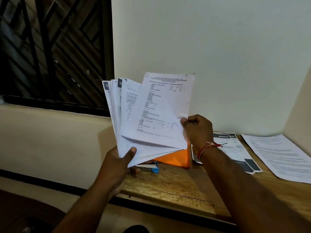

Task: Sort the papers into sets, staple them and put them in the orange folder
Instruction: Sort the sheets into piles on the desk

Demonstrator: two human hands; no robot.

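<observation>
My left hand (117, 163) grips the bottom of a fanned stack of printed papers (127, 118), held upright above the wooden table (168, 184). My right hand (197, 130) pinches the right edge of the front sheet (165, 108), which is lifted off the stack. Behind and below the papers lies the orange folder (176, 158), mostly hidden. A blue and silver stapler (150, 167) sits on the table just under the stack, partly covered by it.
Two sorted piles lie on the table at the right: sheets with dark headers (235, 148) and a text-only pile (279, 157). A white wall stands behind, a barred window (55, 52) to the left. The table's front edge is near me.
</observation>
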